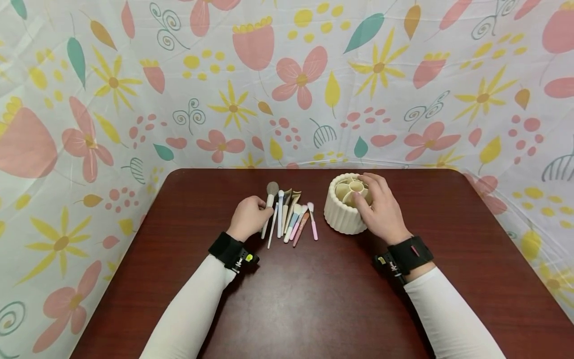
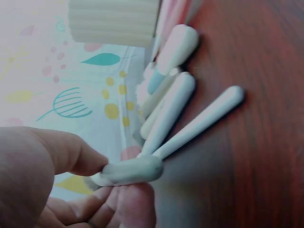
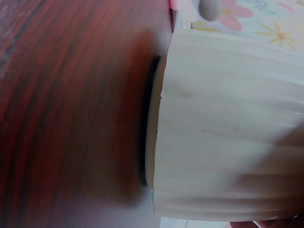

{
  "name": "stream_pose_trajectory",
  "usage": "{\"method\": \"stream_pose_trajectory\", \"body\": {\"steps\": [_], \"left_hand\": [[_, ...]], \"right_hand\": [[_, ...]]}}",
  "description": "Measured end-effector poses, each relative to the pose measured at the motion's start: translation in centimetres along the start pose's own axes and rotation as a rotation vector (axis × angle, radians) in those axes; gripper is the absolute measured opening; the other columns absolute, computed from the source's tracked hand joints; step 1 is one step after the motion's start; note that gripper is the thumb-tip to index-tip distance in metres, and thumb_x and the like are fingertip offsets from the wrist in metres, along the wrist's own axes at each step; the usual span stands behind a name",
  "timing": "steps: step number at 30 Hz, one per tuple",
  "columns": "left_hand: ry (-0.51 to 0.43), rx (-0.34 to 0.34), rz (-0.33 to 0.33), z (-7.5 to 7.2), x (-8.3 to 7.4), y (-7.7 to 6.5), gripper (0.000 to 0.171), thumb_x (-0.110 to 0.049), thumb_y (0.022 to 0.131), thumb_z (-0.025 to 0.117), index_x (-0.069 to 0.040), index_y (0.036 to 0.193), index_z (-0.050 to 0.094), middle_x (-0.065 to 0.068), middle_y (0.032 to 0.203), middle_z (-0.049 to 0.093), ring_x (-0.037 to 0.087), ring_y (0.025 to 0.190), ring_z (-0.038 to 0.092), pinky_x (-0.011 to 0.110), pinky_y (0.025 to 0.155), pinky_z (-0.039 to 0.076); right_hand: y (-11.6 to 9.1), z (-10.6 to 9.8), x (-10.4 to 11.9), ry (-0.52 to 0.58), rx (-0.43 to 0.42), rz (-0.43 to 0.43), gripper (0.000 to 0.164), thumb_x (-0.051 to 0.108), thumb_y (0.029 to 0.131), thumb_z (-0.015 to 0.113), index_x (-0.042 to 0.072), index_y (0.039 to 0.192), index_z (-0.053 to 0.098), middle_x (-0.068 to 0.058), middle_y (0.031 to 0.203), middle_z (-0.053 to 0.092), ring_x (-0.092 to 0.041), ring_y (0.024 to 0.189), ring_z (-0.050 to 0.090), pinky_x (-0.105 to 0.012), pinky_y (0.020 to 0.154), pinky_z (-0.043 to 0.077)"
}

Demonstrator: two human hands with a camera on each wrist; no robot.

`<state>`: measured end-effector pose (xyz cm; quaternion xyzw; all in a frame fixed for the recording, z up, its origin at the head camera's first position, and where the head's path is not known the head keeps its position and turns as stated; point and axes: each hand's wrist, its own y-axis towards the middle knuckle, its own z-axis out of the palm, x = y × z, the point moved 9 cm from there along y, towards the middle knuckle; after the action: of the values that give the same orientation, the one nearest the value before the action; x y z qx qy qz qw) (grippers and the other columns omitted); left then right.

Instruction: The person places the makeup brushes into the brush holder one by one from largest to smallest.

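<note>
Cream holder (image 1: 342,215) clasped at its rim by the right hand (image 1: 383,212), I have the left hand (image 1: 249,219) pinching the grey brush (image 1: 270,200) left of it. I'd keep that pinch light and clear of the other brushes (image 1: 293,221); its long axis runs near to far, bristles farthest, leaning slightly holderward.

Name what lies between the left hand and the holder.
Loose brushes, then a narrow bare strip of table up to the holder; the head view shows this.
</note>
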<state>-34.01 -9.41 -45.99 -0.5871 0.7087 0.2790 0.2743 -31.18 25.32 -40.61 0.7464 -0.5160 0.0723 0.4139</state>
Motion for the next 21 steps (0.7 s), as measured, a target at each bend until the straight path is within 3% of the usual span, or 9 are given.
{"method": "stream_pose_trajectory", "body": {"steps": [3, 7, 12, 21], "left_hand": [[-0.063, -0.026, -0.008, -0.7, 0.0, 0.0, 0.018, -0.018, 0.105, 0.067, -0.003, 0.097, 0.073, 0.001, 0.067, 0.056, 0.017, 0.055, 0.051, 0.033, 0.058, 0.039], [-0.207, -0.028, -0.026, -1.4, -0.5, -0.3, 0.027, -0.019, 0.107, 0.066, -0.001, 0.126, 0.073, 0.010, 0.093, 0.073, 0.025, 0.063, 0.067, 0.039, 0.064, 0.058], [-0.390, -0.050, -0.012, -2.3, -1.6, -0.3, 0.030, -0.017, 0.108, 0.064, 0.000, 0.131, 0.072, 0.015, 0.109, 0.072, 0.037, 0.068, 0.069, 0.055, 0.072, 0.065], [-0.458, -0.069, 0.067, -3.1, -3.5, -0.3, 0.031, -0.015, 0.110, 0.063, 0.003, 0.135, 0.069, 0.017, 0.111, 0.072, 0.048, 0.071, 0.069, 0.061, 0.076, 0.062]], "right_hand": [[0.0, 0.1, 0.1, 0.001, -0.003, -0.001, 0.049, 0.028, 0.111, 0.062, 0.000, 0.152, 0.061, -0.022, 0.159, 0.052, -0.046, 0.147, 0.051, -0.068, 0.110, 0.046], [0.0, 0.1, -0.1, -0.001, -0.005, -0.001, 0.049, 0.027, 0.111, 0.062, 0.000, 0.152, 0.061, -0.023, 0.159, 0.052, -0.045, 0.147, 0.051, -0.067, 0.111, 0.045], [-0.1, 0.1, 0.0, 0.002, -0.001, -0.002, 0.050, 0.027, 0.111, 0.063, 0.000, 0.152, 0.061, -0.023, 0.160, 0.052, -0.045, 0.147, 0.051, -0.068, 0.111, 0.045], [0.0, 0.2, 0.1, -0.002, 0.000, -0.007, 0.051, 0.029, 0.111, 0.063, -0.001, 0.152, 0.061, -0.022, 0.160, 0.052, -0.045, 0.147, 0.052, -0.068, 0.111, 0.046]]}}
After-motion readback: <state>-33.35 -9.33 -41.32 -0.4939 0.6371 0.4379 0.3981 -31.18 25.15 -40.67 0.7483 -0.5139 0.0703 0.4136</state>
